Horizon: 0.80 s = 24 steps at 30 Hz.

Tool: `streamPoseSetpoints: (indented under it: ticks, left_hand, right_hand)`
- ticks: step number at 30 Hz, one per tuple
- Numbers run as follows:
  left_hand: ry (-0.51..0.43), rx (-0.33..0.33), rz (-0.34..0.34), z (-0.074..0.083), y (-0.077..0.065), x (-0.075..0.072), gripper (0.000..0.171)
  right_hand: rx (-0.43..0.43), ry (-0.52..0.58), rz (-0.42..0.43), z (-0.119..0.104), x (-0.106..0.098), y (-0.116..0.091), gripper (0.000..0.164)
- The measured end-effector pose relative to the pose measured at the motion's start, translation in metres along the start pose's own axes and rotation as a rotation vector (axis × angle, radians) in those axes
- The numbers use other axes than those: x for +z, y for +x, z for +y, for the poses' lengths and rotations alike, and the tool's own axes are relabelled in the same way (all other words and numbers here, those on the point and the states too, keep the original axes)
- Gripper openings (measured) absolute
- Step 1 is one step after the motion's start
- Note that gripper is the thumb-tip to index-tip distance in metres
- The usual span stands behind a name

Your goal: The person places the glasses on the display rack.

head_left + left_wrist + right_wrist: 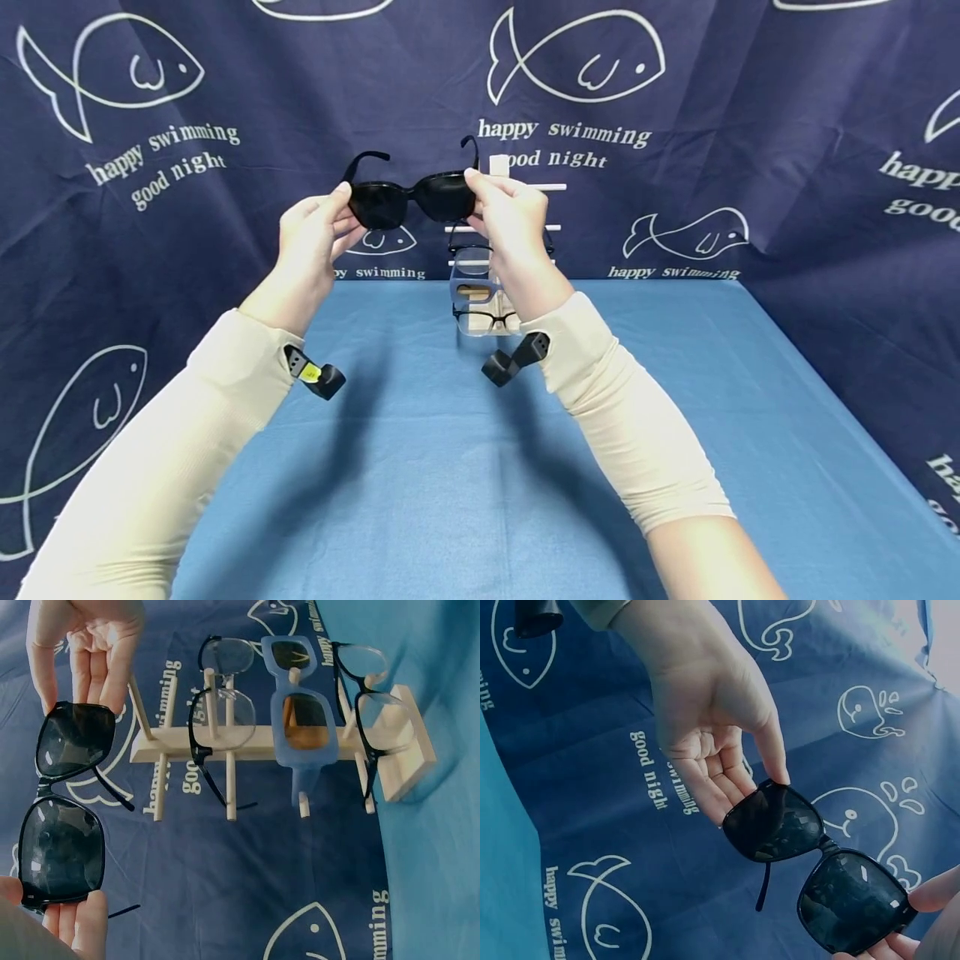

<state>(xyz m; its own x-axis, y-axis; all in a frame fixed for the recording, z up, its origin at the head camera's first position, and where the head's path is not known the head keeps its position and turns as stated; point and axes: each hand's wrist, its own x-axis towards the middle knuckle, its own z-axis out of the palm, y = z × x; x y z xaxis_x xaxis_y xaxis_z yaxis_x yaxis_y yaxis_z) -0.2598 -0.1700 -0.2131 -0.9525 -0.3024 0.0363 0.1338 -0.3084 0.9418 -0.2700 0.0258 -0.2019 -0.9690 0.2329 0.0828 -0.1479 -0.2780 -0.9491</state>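
Note:
Black sunglasses (pixel 444 197) with dark lenses are held up in the air between both hands, temples unfolded and pointing away toward the backdrop. My left hand (pixel 311 242) pinches the left end of the frame between thumb and fingers. At the other end, my right hand (pixel 516 229) pinches the frame near its hinge. Behind the right hand stands a wooden glasses rack (pixel 262 742), partly covered by it in the head view. It carries black-rimmed clear glasses (pixel 225 720), blue-framed glasses with brown lenses (pixel 306 727) and, nearest the base, another clear pair (pixel 384 724).
A blue cloth (pixel 420 467) covers the table, and the rack stands near its back edge. Dark blue fabric (pixel 360 75) with white fish drawings and lettering hangs behind and at the sides. Bare pegs (pixel 551 187) stick out at the rack's top.

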Motion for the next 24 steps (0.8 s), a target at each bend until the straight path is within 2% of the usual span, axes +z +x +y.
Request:
streamPoseSetpoints:
  ticks: [11, 17, 24]
  left_hand:
    - [0.012, 0.017, -0.022, -0.001, 0.000, 0.016, 0.014]
    - [0.052, 0.006, -0.042, -0.004, 0.001, 0.025, 0.014]
    - [0.069, 0.002, -0.044, -0.005, 0.005, 0.030, 0.016]
  right_hand:
    - [0.013, 0.004, 0.005, -0.009, -0.015, 0.006, 0.023]
    - [0.019, -0.007, 0.027, -0.011, -0.024, 0.010, 0.020]
    - [0.036, 0.009, 0.037, -0.013, -0.028, 0.014, 0.019]
